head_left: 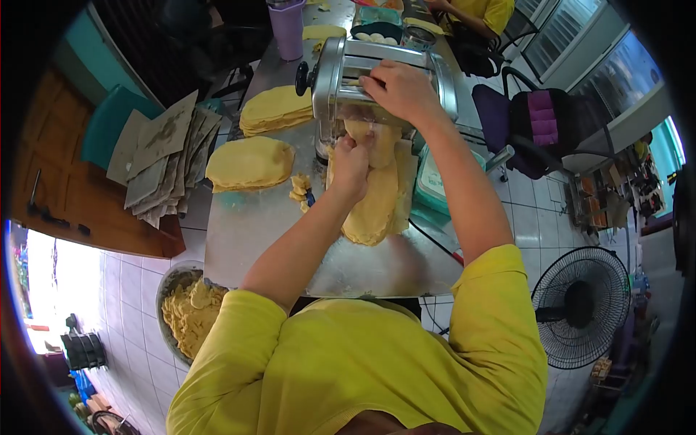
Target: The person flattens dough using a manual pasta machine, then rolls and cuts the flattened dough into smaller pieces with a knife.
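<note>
A silver dough sheeter [326, 87] with a black knob stands on the metal table in front of me. My right hand [402, 90] lies over its top, thumb and fingers apart near the roller slot; the slot under the fingers is hidden. Below the rollers, my left hand [351, 167] is closed at the edge of a yellow dough sheet [380, 145] hanging at the machine's front. Underneath, long flattened dough sheets [371, 214] lie stacked on the table. Dough scraps [299, 190] sit left of my left wrist, beside a small blue object.
Two stacks of dough sheets [250, 164] [275, 109] lie on the left of the table [239, 246]. A basin of dough [192, 308] stands on the floor at left. Right are a teal container [433, 181] and a fan [580, 304]. Another person in yellow [496, 14] sits behind.
</note>
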Demonstrator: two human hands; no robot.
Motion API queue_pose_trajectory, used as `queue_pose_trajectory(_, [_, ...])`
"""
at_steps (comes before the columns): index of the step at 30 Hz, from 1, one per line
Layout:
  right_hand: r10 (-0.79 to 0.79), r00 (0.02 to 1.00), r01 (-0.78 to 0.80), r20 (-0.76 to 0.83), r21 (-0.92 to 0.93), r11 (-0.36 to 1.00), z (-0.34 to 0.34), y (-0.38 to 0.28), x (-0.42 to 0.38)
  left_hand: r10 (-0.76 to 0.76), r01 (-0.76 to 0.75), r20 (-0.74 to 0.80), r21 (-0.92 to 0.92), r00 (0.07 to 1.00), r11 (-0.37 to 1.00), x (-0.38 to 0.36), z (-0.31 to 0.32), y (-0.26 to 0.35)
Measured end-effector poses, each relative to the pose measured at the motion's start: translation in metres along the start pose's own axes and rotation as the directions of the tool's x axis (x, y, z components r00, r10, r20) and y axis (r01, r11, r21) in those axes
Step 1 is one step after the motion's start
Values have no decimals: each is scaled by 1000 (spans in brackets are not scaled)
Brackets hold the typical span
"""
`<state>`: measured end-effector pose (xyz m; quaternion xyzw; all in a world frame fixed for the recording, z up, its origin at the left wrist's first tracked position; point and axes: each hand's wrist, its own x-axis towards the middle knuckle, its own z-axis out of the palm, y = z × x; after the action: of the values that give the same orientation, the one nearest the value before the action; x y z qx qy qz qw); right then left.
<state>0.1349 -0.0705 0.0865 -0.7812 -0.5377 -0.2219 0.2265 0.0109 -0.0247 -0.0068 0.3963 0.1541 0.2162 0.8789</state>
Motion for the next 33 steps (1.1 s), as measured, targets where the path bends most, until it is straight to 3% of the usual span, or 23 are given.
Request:
queue_pose_trajectory(2, [-17, 1000, 18, 18, -11, 1000, -1, -2, 3, -82, 81, -29, -47, 996, 996, -4, -1, 1])
queue_pose_trajectory(4, [43, 994, -37, 100, -58, 998, -1, -5, 5, -64, 62, -32, -54, 997, 997, -8, -2, -2])
queue_pose_trajectory(8, [83, 996, -81, 23, -79, 994, 2, -13, -10, -137, 134, -28, -79, 990, 988, -21, -4, 1])
queue_pose_trajectory(10, [116, 929, -9, -351, 291, 957, 6, -20, -29, -146, 145, 1, -101, 989, 984, -30, -8, 2])
queue_pose_trajectory(11, [104, 884, 67, -455, 344, 936, 6, -24, -42, -138, 140, 26, -129, 990, 982, -32, -9, 5])
queue_pose_trajectory(13, [138, 804, 26, -578, 267, 963, 2, -42, -78, -141, 146, 48, -106, 989, 984, -43, -9, 13])
queue_pose_trajectory(15, [312, 798, -78, -516, 425, 902, 11, -51, -115, -141, 147, 71, -84, 987, 986, -50, -13, 17])
queue_pose_trajectory(16, [317, 787, -82, -528, 420, 904, 22, -58, -130, -151, 157, 80, -78, 985, 985, -51, -17, 14])
queue_pose_trajectory(17, [586, 727, -204, -358, 702, 682, 33, -66, -143, -162, 169, 89, -73, 983, 983, -52, -19, 13])
queue_pose_trajectory(18, [766, 634, -284, -110, 888, 362, 36, -73, -146, -166, 173, 102, -63, 981, 983, -55, -17, 13])
queue_pose_trajectory(19, [772, 625, -280, -120, 888, 364, 38, -75, -147, -154, 163, 106, -90, 982, 982, -59, -16, 13])
queue_pose_trajectory(20, [807, 572, -210, 146, 977, -28, 35, -80, -146, -141, 153, 106, -119, 984, 981, -62, -15, 12])
queue_pose_trajectory(21, [731, 546, -115, 409, 901, -419, 33, -83, -146, -145, 158, 109, -115, 983, 981, -64, -15, 10])
queue_pose_trajectory(22, [731, 545, -114, 410, 900, -420, 30, -83, -147, -141, 151, 99, -105, 985, 983, -66, -17, 8])
queue_pose_trajectory(24, [579, 563, -169, 590, 768, -618, 27, -81, -145, -129, 137, 83, -98, 988, 986, -69, -21, 3])
queue_pose_trajectory(25, [572, 567, -174, 593, 765, -620, 29, -82, -145, -121, 124, 49, -67, 991, 990, -69, -24, -1])
queue_pose_trajectory(27, [699, 553, -301, 454, 891, -341, 37, -84, -150, -112, 113, 12, -36, 994, 993, -72, -28, -3])
queue_pose_trajectory(29, [711, 561, -336, 424, 901, -273, 44, -83, -159, -87, 91, -31, 169, 996, 981, -77, -30, -7])
queue_pose_trajectory(33, [735, 553, -452, 393, 882, -132, 46, -88, -177, -94, 98, -30, 322, 995, 941, -83, -43, -23])
